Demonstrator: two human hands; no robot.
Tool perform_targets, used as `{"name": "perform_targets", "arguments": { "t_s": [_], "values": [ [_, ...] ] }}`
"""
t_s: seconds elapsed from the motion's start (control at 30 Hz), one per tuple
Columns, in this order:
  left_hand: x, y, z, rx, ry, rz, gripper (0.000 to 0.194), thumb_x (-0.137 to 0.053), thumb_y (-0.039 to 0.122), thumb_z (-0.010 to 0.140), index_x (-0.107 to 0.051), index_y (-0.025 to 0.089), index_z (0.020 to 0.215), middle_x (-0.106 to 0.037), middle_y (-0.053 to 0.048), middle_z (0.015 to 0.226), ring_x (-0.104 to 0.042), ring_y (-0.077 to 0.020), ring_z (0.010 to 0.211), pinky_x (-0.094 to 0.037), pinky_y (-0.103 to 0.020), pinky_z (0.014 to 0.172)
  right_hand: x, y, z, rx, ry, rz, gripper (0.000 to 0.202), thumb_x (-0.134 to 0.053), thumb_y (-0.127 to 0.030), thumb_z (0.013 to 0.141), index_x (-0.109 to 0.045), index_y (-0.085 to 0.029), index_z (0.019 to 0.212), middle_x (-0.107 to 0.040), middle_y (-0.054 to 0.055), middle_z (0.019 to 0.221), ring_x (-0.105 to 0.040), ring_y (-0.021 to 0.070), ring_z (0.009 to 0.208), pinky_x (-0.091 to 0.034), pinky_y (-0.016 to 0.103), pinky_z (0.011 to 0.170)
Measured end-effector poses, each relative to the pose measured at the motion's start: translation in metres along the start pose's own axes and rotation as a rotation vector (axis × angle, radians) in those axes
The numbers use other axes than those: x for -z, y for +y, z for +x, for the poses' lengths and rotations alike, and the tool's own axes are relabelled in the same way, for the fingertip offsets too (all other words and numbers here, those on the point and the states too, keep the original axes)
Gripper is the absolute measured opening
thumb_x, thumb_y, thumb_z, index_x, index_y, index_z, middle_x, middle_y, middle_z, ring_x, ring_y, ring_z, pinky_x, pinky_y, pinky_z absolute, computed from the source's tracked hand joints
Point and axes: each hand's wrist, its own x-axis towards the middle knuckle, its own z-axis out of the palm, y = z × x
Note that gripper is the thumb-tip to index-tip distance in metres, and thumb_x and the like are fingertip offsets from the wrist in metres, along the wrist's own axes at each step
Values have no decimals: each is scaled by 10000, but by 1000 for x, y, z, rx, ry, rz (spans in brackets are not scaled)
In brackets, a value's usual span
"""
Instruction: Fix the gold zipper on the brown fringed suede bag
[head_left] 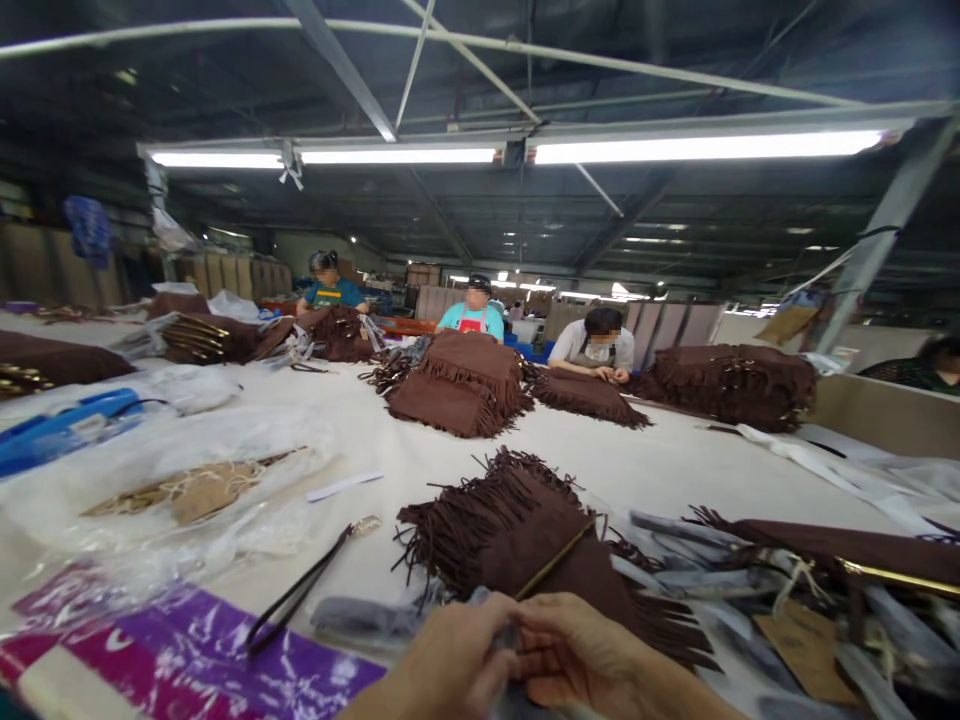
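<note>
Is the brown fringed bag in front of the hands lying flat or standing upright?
Lying flat: the fringed bag rests on the table, fringe spread sideways.

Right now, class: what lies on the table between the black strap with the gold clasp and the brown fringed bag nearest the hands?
In the head view, only bare white table separates the black strap from the brown fringed bag.

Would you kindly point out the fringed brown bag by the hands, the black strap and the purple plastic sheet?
fringed brown bag (525, 540), head view, on its suede flap.
black strap (300, 590), head view, mid-length.
purple plastic sheet (225, 660), head view, on its glossy middle.
</note>
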Motion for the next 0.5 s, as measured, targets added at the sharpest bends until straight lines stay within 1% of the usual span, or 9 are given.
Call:
{"name": "perform_targets", "arguments": {
  "t_s": [0.07, 0.13, 0.17, 0.23, 0.3, 0.37, 0.43, 0.47, 0.5],
  "values": [
    [14, 1, -7, -8, 77, -152, 266, -419, 191, 892, -632, 237, 1043, -722, -1, 937, -654, -167, 870, -462, -226, 765, -6, 0, -1, -55, 14, 57, 309, -666, -441, 825, -650, -137, 774, -679, 43, 709, -664, 140, 631, -508, 188, 507],
    [21, 1, -8, 0, 108, -228, 257, -392, 187, 903, -645, 214, 940, -710, 8, 845, -646, -154, 804, -453, -220, 727, -13, 1, 1, -99, 54, 62, 366, -568, -465, 877, -638, -137, 730, -651, 35, 676, -638, 126, 585, -499, 189, 497],
    [20, 1, -7, 1, 101, -247, 261, -382, 172, 901, -641, 208, 912, -703, 12, 806, -644, -147, 771, -453, -218, 708, -16, 2, 4, -93, 70, 33, 356, -566, -447, 869, -625, -142, 696, -626, 22, 643, -615, 119, 555, -489, 187, 492],
    [13, -2, -3, 2, 96, -241, 286, -355, 129, 894, -630, 205, 916, -697, 10, 797, -642, -137, 752, -459, -215, 698, -18, 7, 10, -34, 85, -67, 271, -611, -376, 799, -593, -157, 641, -565, -6, 576, -558, 113, 499, -461, 188, 476],
    [4, -8, 3, -3, 159, -89, 254, -394, 119, 870, -620, 204, 948, -694, -21, 896, -629, -158, 841, -465, -245, 756, -12, 12, 16, 54, 91, -249, 238, -636, -359, 741, -562, -177, 607, -525, -18, 534, -518, 123, 475, -445, 209, 471],
    [-5, -16, 10, -10, 208, 184, 194, -539, 190, 815, -606, 192, 997, -660, -71, 1045, -585, -219, 963, -458, -318, 831, 2, 14, 21, 182, 108, -519, 285, -640, -430, 748, -550, -201, 602, -534, -9, 535, -529, 154, 508, -469, 249, 513],
    [-11, -23, 18, -15, 173, 426, 295, -644, 281, 764, -589, 161, 1028, -621, -117, 1109, -552, -279, 1011, -458, -386, 832, 19, 11, 27, 360, 149, -831, 310, -648, -480, 768, -556, -230, 609, -584, 11, 587, -579, 195, 609, -515, 295, 643],
    [-14, -25, 22, -16, 148, 508, 294, -638, 302, 783, -583, 147, 1027, -619, -126, 1092, -554, -287, 997, -463, -396, 801, 27, 8, 29, 426, 174, -955, 307, -668, -483, 767, -558, -244, 608, -611, 23, 624, -601, 217, 667, -521, 317, 710],
    [-17, -28, 26, -24, 141, 573, 246, -598, 297, 829, -580, 139, 1017, -623, -126, 1063, -562, -282, 975, -464, -390, 762, 34, 4, 30, 467, 203, -1051, 298, -689, -475, 766, -563, -256, 608, -631, 33, 658, -614, 233, 715, -519, 333, 762]
  ]
}}
